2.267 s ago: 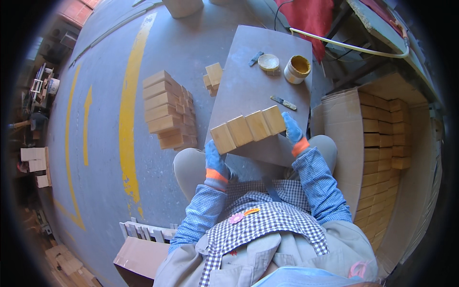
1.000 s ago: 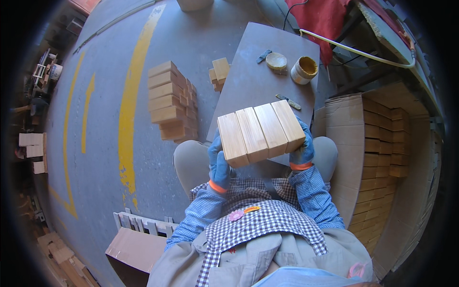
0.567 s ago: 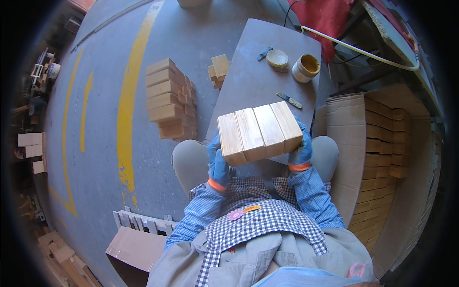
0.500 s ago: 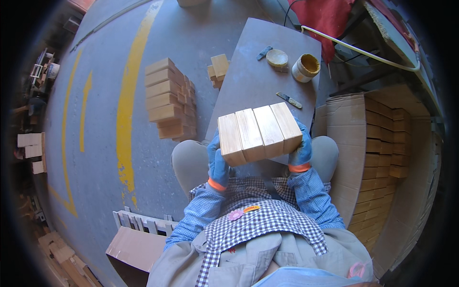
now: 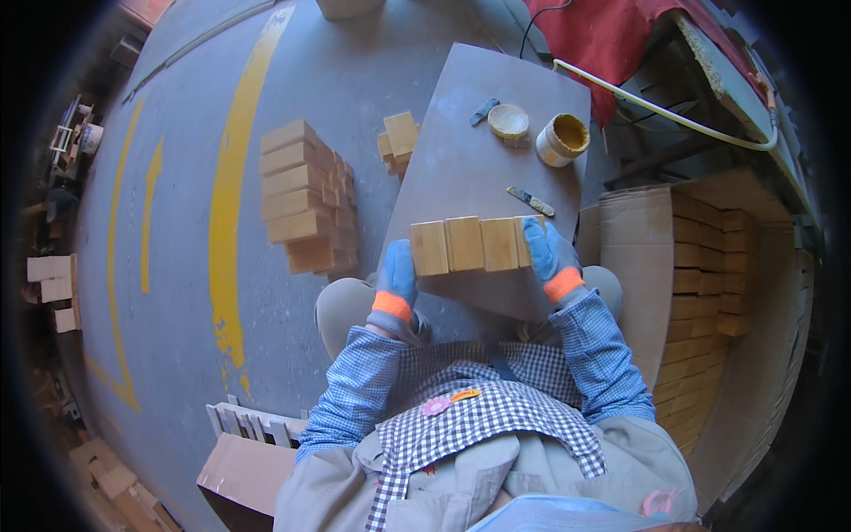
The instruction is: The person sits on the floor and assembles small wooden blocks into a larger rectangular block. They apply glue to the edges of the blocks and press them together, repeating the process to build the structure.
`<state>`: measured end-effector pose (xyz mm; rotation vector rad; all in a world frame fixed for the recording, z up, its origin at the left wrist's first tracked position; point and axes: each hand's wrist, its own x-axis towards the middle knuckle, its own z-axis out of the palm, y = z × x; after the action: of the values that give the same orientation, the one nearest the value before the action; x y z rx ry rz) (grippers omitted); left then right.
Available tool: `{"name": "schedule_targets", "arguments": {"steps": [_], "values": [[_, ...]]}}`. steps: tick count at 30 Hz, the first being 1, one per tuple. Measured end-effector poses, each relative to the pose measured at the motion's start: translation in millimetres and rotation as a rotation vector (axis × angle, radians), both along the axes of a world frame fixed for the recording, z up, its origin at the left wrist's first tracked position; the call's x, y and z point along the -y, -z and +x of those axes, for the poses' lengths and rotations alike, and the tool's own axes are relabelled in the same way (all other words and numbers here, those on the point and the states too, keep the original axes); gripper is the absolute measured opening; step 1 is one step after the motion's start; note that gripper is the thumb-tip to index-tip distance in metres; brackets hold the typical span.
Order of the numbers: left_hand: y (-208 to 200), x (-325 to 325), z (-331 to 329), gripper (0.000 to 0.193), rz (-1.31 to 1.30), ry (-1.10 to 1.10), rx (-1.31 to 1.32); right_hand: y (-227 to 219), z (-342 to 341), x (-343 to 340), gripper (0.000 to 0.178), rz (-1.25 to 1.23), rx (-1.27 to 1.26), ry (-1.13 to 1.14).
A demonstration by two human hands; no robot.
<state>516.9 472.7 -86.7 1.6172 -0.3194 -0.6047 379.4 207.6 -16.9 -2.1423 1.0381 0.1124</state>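
Note:
Several pale wooden blocks [image 5: 464, 245] form a side-by-side row at the near end of the low grey-brown bench [image 5: 443, 191]. Their top edges are slightly uneven. My left hand [image 5: 396, 277], in a blue glove with an orange cuff, is against the row's left end. At the other end my right hand [image 5: 551, 255], gloved alike, clasps the last block with fingers over its edge. Whether the row rests on the bench or is held just above it, I cannot tell. Beyond it lies a putty-smeared knife [image 5: 532, 200].
On the bench stand an open can of yellowish paste [image 5: 557, 152], a round dish [image 5: 508, 122] and a small blue-grey scraper [image 5: 484, 112]. Wooden blocks [image 5: 297, 182] are stacked on the floor at left. A cardboard box [image 5: 636, 266] of blocks is at right; a pale hose [image 5: 674, 117] crosses behind.
The row of blocks has been lowered and tipped, so narrower faces now show instead of the broad ones. My right hand has shifted its fingers onto the row's edge.

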Motion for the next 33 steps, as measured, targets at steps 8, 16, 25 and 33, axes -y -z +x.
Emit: {"name": "schedule_targets", "arguments": {"steps": [8, 16, 25, 33], "values": [[10.1, -5.6, 2.2, 0.039, 0.047, 0.003, -0.008, -51.5, 6.2, -23.2, 0.093, -0.363, 0.351, -0.374], [-23.2, -9.8, -11.0, 0.062, 0.067, -0.133, -0.273, -56.0, 65.8, -51.1, 0.099, -0.495, 0.087, -0.856], [-24.0, -7.2, -5.3, 0.062, -0.014, -0.222, -0.288, -76.7, 97.7, -28.4, 0.084, -0.195, 0.089, -0.734], [-45.5, 12.2, 60.8, 0.056, -0.126, -0.157, -0.334, -66.5, 137.8, -9.7, 0.083, -0.301, 0.149, -0.663]]}}
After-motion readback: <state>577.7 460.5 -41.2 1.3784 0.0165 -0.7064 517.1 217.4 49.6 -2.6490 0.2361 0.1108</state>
